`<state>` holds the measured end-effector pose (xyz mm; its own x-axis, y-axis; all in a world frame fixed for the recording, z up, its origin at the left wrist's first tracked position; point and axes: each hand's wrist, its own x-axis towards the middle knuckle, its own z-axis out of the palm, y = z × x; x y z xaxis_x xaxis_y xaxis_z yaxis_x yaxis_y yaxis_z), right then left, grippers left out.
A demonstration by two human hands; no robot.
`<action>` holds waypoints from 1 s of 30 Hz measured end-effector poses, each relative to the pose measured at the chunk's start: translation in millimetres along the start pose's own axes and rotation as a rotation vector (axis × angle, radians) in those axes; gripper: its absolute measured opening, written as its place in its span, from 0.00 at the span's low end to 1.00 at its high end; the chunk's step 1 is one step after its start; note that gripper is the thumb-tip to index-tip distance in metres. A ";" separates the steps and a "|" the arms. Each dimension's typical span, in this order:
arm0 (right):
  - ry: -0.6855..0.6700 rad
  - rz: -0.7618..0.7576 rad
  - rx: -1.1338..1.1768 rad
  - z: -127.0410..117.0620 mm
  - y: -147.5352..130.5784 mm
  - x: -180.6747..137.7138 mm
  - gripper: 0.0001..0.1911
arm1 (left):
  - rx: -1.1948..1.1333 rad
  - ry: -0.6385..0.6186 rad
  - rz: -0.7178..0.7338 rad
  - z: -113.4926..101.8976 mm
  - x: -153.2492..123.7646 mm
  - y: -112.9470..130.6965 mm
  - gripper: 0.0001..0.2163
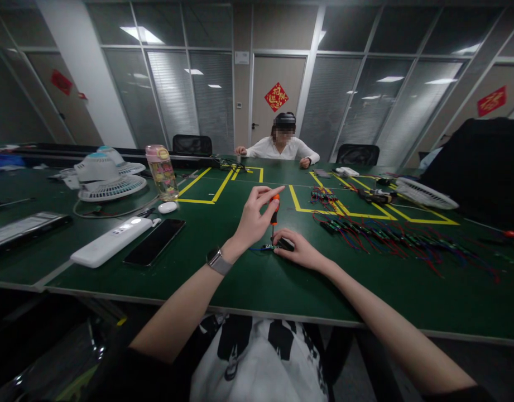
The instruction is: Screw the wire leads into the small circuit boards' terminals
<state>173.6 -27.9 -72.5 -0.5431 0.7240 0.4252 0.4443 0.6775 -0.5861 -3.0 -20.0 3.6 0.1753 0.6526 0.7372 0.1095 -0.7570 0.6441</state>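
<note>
One orange-and-black screwdriver stands upright over the green bench, its handle pinched by the left hand, its tip down at a small circuit board. The right hand curls its fingertips in at the board's right end; whether they grip it cannot be told.

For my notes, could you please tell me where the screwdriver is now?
In the head view, the screwdriver stands nearly upright just right of centre, in the left hand, above the small board by the right hand.
</note>
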 end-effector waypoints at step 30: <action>-0.007 0.005 0.007 -1.2 -0.7 -0.8 0.04 | 0.030 0.010 -0.018 -0.4 0.7 -1.8 0.14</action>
<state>174.6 -28.8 -71.7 -0.5462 0.7261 0.4176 0.4418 0.6733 -0.5929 -3.5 -18.1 3.0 0.1633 0.6663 0.7276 0.1415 -0.7457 0.6511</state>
